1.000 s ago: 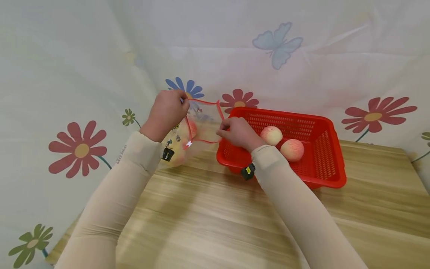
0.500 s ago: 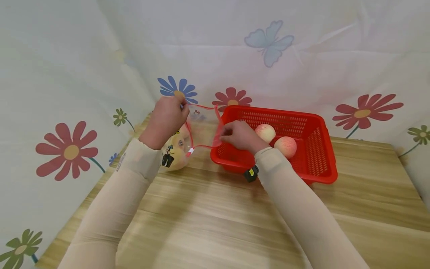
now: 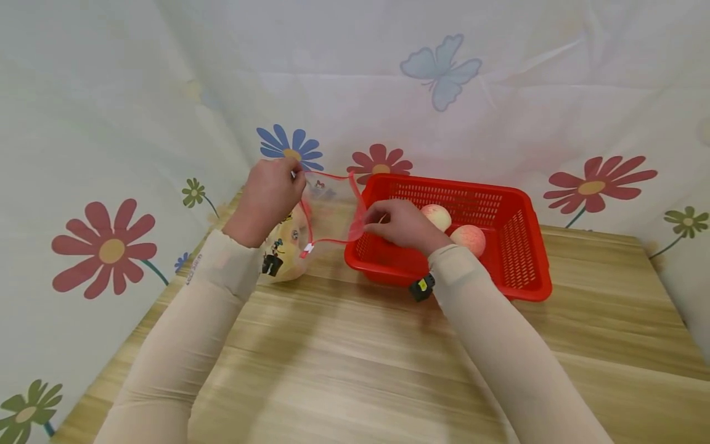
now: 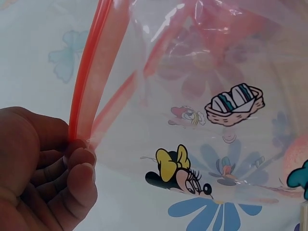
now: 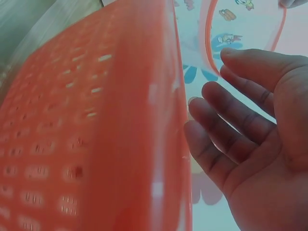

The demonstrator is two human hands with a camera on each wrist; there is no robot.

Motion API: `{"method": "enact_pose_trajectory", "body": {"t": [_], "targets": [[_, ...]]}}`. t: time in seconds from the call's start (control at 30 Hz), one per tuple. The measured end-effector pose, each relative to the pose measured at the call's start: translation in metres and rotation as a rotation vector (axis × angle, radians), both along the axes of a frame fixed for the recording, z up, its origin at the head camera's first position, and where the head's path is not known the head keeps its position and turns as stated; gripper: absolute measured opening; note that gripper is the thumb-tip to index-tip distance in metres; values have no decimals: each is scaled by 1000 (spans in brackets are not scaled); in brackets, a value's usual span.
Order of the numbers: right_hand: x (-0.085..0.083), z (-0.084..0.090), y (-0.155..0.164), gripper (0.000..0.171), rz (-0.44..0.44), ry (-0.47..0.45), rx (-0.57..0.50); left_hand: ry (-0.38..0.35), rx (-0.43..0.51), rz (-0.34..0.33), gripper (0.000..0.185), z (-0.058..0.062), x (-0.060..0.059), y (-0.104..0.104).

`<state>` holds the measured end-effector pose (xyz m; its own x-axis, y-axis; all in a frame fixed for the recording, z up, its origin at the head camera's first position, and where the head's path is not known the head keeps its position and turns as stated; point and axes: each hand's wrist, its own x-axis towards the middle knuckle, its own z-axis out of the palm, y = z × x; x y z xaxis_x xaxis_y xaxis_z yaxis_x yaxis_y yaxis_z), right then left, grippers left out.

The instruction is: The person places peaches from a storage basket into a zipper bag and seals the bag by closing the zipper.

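On wooden table [image 3: 355, 370], red basket [image 3: 521, 259]; floral curtain [image 3: 111, 123] behind

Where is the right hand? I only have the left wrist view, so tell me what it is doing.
Observer: The right hand is at the right side of the bag's rim, over the near left corner of a red basket. Its fingers look relaxed, not pinching.
Operator: Count the fruit in that basket.
Observer: Two peaches lie in it, just beyond the right hand.
Operator: Say where the bag rests.
Observer: Its bottom sits on the wooden table, left of the basket, and the left hand holds its mouth up.
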<state>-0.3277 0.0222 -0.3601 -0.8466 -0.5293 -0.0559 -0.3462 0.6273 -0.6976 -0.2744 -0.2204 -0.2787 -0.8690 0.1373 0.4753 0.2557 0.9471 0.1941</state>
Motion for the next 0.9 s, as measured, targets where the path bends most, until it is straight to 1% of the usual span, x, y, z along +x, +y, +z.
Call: {"method": "enact_pose_trajectory", "body": {"t": [0.13,0.4,0.43,0.53,0.67,0.8,0.9], "targets": [[0,1,9,25,-19,10,-5,3,2,-5,25,0,0,-1],[-7,3,32,29,-56,77,25,3,16,1,25,0,1,-2],[-8,3,35,30,-67,75,29,0,18,2,25,0,1,-2],[-9,6,44,36,-121,26,33,-9,18,10,25,0,1,-1],[-10,12,56,42,-168,-25,43,-13,16,15,25,1,0,0],[-12,18,68,39,-170,-5,77,-11,20,13,25,1,-1,0],[-14,21,77,42,-191,-18,103,-12,23,16,25,1,-1,0]]}}
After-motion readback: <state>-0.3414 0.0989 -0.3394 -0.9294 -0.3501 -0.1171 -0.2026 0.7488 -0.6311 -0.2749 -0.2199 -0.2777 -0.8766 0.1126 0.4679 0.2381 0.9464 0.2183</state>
